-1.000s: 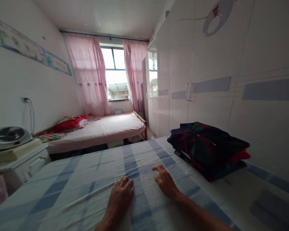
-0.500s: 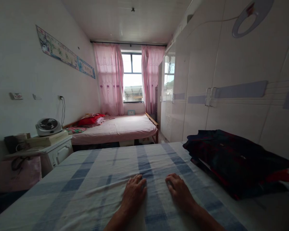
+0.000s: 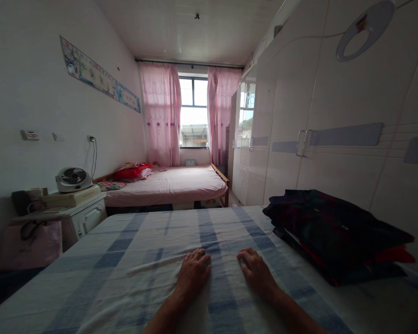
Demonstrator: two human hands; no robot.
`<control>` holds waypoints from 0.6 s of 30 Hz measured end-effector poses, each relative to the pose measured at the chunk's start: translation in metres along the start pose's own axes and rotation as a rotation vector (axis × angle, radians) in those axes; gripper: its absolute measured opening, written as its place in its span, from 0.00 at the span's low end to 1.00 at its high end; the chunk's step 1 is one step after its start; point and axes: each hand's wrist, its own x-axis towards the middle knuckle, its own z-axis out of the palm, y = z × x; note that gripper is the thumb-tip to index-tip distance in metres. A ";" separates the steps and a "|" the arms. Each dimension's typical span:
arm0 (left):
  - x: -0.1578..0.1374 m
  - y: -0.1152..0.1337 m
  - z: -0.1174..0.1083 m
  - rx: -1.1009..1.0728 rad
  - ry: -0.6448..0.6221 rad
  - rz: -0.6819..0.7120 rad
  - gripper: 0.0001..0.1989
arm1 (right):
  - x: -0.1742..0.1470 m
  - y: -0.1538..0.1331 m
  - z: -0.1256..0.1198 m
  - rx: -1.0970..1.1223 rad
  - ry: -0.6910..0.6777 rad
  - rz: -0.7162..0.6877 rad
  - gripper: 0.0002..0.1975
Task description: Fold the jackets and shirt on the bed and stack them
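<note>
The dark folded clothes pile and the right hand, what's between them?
In the head view, a flat stretch of blue-and-white striped bedsheet lies between the right hand and the dark folded clothes pile.

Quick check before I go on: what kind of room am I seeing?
Most likely a home bedroom: a pink-sheeted bed by the window, a tall white wardrobe on the right, and folded clothes stacked on a striped sheet.
</note>
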 end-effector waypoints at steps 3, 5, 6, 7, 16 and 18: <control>0.000 -0.001 0.001 -0.002 0.006 0.002 0.20 | 0.000 0.000 0.000 -0.002 0.001 0.008 0.13; 0.000 0.000 0.001 -0.002 0.007 0.003 0.20 | 0.000 0.000 0.001 -0.001 0.003 0.010 0.13; 0.000 0.000 0.000 -0.002 0.008 0.004 0.20 | 0.000 0.001 0.001 0.000 0.003 0.010 0.12; 0.000 0.000 -0.001 -0.002 0.009 0.006 0.20 | 0.000 0.001 0.001 0.001 0.002 0.008 0.12; 0.000 0.000 0.001 0.001 0.022 0.016 0.20 | 0.001 0.004 0.003 -0.009 0.000 0.006 0.13; 0.000 0.000 0.001 0.003 0.018 0.015 0.20 | 0.001 0.003 0.002 -0.010 -0.001 0.009 0.13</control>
